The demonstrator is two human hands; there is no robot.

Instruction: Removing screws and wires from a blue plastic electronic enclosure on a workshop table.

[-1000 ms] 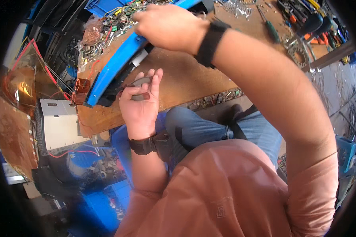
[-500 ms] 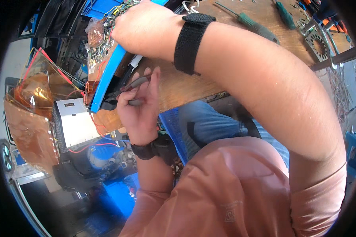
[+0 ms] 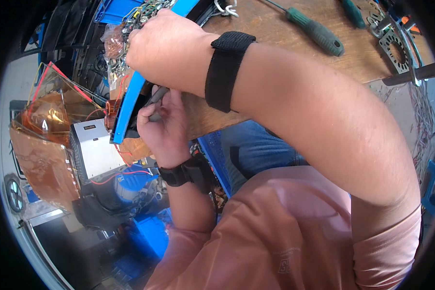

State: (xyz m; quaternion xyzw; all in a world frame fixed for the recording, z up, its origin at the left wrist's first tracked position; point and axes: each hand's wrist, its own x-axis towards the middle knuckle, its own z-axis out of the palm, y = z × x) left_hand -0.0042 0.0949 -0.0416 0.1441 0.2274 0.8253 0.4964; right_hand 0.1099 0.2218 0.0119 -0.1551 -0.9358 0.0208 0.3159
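Observation:
In my left hand [image 3: 162, 130] is a pair of pliers [image 3: 155, 96] with grey handles, the fingers bent round them. Its jaws are hidden beside the blue-edged black frame [image 3: 129, 108]. My right hand [image 3: 162, 41] reaches across above the left one and lies over the upper part of that frame, back of the hand toward me. Its fingers point away and are out of sight, so what they touch does not show. A heap of small electronic parts and wires [image 3: 141, 13] lies just beyond the right hand.
Green-handled screwdrivers [image 3: 319, 35] and a slotted metal plate [image 3: 394, 52] lie on the wooden table [image 3: 270, 38]. Left of the frame are a white box [image 3: 99, 150] and amber film sheets [image 3: 46, 159]. A blue crate [image 3: 213, 154] stands beside my leg.
The left fingers have folded in closer round the plier handles. My right hand has come slightly left and nearer to me. The whole view has shifted a little.

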